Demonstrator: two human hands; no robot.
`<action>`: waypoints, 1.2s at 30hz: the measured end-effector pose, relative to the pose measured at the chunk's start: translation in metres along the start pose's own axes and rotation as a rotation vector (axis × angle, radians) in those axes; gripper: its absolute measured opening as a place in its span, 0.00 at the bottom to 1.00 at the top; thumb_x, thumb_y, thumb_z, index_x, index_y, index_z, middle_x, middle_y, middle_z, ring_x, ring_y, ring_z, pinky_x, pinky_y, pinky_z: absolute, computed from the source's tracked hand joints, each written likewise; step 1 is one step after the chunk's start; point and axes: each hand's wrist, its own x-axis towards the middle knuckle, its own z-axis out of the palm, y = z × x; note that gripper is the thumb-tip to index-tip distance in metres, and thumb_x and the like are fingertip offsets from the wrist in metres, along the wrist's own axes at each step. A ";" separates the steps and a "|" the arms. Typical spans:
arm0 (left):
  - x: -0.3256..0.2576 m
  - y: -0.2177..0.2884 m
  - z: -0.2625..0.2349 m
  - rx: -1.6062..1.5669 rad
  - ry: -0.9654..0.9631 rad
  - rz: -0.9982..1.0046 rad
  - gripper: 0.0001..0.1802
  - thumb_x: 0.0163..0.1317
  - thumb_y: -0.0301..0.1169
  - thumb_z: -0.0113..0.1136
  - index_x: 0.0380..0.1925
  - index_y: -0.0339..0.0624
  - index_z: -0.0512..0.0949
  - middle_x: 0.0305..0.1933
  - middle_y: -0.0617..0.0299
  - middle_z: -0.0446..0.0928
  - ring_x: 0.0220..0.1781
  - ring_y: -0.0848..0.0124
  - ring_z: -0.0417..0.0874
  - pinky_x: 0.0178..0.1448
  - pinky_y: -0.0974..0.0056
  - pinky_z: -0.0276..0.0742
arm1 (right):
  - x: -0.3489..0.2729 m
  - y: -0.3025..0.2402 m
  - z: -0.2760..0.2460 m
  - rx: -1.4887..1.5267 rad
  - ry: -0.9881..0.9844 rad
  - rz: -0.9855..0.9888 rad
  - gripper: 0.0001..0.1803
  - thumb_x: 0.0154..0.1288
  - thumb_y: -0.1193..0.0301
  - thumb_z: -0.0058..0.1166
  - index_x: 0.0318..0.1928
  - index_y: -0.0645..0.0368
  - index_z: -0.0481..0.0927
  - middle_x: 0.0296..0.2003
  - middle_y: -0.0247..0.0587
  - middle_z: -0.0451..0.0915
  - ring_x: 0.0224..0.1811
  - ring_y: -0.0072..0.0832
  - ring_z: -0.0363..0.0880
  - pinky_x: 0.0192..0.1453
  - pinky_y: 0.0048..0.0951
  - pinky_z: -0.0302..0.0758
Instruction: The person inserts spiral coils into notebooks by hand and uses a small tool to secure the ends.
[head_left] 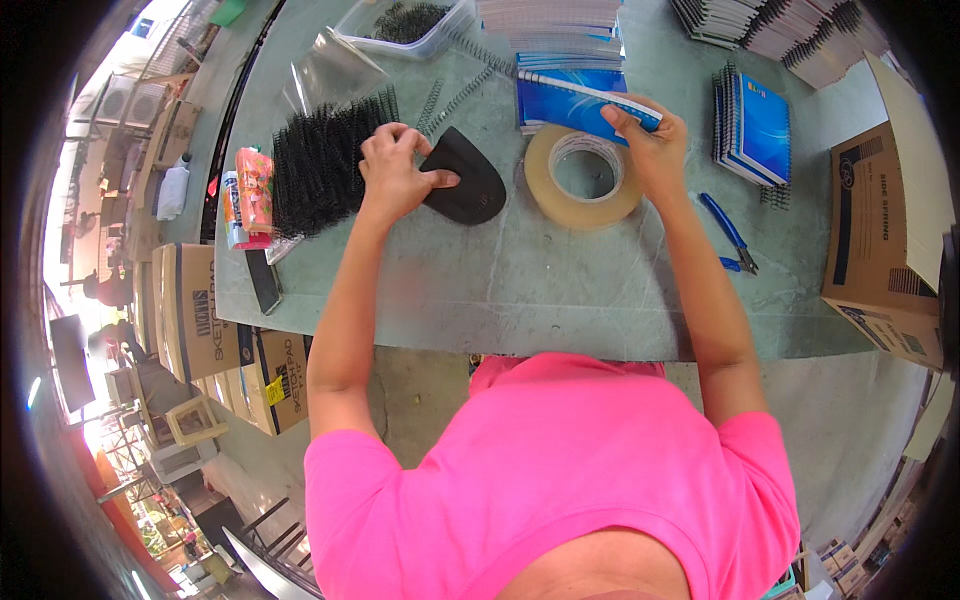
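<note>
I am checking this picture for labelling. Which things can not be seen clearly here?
Head view:
- Blue notebook: the right hand covers its right end.
- Black half-round piece: partly under the left hand.
- Cardboard box: cut off by the dark rim.
- Clear tub: top cut off.

Bright, even daylight; overexposed glare at left edge; heavy fisheye bending, dark vignetted corners.

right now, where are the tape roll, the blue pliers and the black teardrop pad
tape roll (535,185): head view, on the left side of its tan ring
blue pliers (722,222): head view, on the blue handle
black teardrop pad (475,185): head view, on its flat middle
</note>
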 end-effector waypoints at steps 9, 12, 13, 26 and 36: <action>-0.035 0.064 -0.060 -0.518 -0.122 0.147 0.18 0.47 0.22 0.64 0.40 0.40 0.74 0.38 0.57 0.78 0.39 0.68 0.79 0.48 0.68 0.72 | 0.005 -0.012 -0.013 0.009 -0.146 0.109 0.16 0.54 0.66 0.65 0.42 0.59 0.83 0.31 0.30 0.81 0.32 0.16 0.75 0.39 0.19 0.72; -0.018 0.083 -0.082 -0.662 0.135 0.314 0.20 0.51 0.24 0.62 0.47 0.42 0.76 0.44 0.57 0.80 0.45 0.72 0.78 0.51 0.69 0.72 | 0.006 -0.009 -0.013 0.027 -0.189 0.072 0.16 0.53 0.66 0.65 0.42 0.59 0.83 0.31 0.29 0.80 0.33 0.16 0.75 0.39 0.18 0.72; -0.006 0.085 -0.083 -0.656 0.281 0.249 0.19 0.52 0.24 0.61 0.47 0.42 0.77 0.45 0.57 0.80 0.45 0.72 0.78 0.51 0.69 0.72 | 0.005 -0.007 -0.015 0.018 -0.210 0.060 0.15 0.53 0.67 0.65 0.42 0.59 0.83 0.31 0.29 0.80 0.33 0.16 0.75 0.38 0.18 0.72; 0.008 0.104 -0.055 -0.434 0.009 0.336 0.19 0.55 0.25 0.60 0.49 0.45 0.78 0.42 0.56 0.80 0.42 0.70 0.80 0.49 0.68 0.73 | 0.001 -0.010 -0.012 -0.054 -0.290 0.139 0.13 0.55 0.70 0.63 0.41 0.60 0.82 0.34 0.31 0.81 0.36 0.17 0.76 0.44 0.19 0.72; 0.032 0.112 -0.061 -0.693 0.448 0.376 0.19 0.55 0.22 0.59 0.48 0.48 0.79 0.36 0.54 0.79 0.37 0.64 0.81 0.45 0.67 0.74 | -0.001 -0.004 -0.013 -0.012 -0.321 0.081 0.13 0.55 0.73 0.62 0.42 0.63 0.81 0.33 0.30 0.82 0.36 0.16 0.76 0.44 0.21 0.73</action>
